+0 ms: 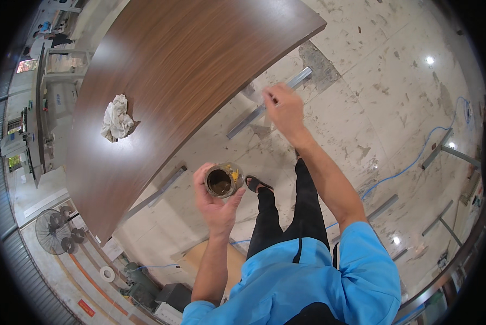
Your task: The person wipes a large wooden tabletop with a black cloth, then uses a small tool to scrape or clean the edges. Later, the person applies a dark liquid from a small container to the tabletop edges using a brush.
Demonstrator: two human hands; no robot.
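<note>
A blue sleeve (362, 260) leads to the right hand (284, 111), raised and pinching something thin and blurred, hard to identify. Nearer in, the left hand (216, 203) cups an open jar (223, 180) upright, keeping its brownish contents level. Beyond the left hand, a crumpled rag (117, 118) lies on the wooden desk (189, 59).

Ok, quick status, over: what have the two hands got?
Left hand holds open jar of brown liquid. Right hand raised, blurred; its hold unclear. Crumpled rag lies on wooden tabletop, apart from both.
</note>
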